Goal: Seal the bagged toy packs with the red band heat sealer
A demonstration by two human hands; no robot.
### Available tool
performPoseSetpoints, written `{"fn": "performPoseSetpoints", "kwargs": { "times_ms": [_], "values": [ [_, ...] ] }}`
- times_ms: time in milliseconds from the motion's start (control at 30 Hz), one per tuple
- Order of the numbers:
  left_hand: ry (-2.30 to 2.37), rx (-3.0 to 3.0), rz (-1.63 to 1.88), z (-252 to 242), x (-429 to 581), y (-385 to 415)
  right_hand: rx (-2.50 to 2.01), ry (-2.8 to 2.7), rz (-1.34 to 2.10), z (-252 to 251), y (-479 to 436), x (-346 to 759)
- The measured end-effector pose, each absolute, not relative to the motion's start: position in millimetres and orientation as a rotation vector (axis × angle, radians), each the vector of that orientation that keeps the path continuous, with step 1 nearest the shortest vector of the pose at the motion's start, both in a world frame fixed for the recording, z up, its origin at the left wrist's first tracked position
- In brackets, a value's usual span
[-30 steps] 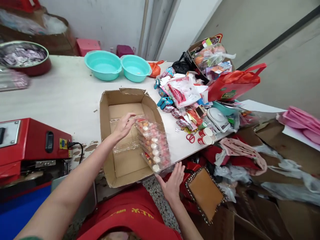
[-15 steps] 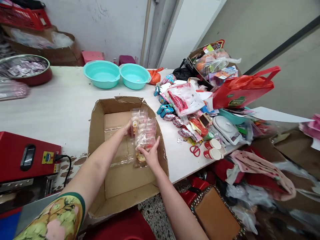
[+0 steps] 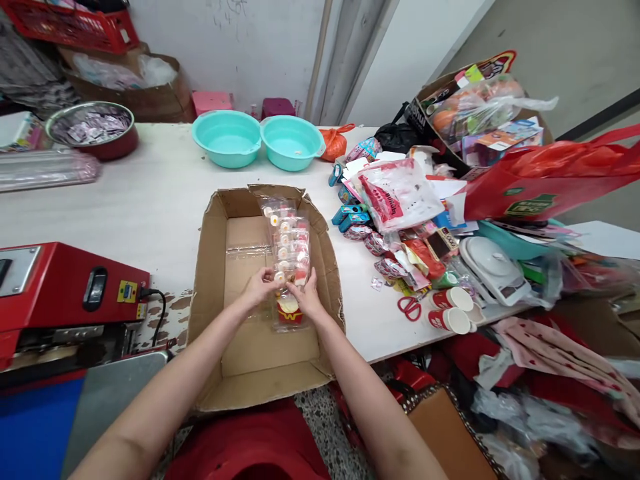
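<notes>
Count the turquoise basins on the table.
2 clearly visible: the left basin, and the right basin beside it, next to the orange bag. Others may be hidden; something turquoise behind the white device is too covered to identify.

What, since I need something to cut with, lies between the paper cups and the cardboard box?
The head view shows red-handled scissors beside the paper cups, a pale scrap farther back, then white tabletop up to the cardboard box.

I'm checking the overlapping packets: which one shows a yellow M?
The packet at the near end of the row in the cardboard box; its red front shows the M, while none is visible on the other packets.
</notes>
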State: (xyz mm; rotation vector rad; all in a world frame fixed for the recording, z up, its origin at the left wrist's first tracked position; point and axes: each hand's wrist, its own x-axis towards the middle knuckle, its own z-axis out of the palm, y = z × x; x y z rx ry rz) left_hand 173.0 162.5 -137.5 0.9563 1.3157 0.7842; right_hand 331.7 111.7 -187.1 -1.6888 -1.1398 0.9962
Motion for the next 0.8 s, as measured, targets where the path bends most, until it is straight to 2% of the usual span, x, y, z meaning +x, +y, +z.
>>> {"fn": "performPoseSetpoints", "kwargs": {
  "times_ms": [100,200,333,500,600,800],
  "values": [
    [1.305,0.985,0.803,-139,180,138,-1.717,-1.276,0.871,-164,111,345],
    [1.212,0.988,0.770,-131,176,133,-1.553,-1.539,0.745,-130,121,367],
    [1.026,0.924,0.691,-98,153,130,-1.243,-1.736,1.085,-78,140,388],
    [0.993,0.896,0.720,-45,121,116,-1.142,-1.512,1.503,-27,134,365],
    [1.057,0.999,0.820,-20,101,99,-1.152,-1.262,1.671,-17,121,329],
    [1.406,1.228,0.965,-2,51,59,-1.187,-1.143,1.688,-21,100,244]
  ]
}}
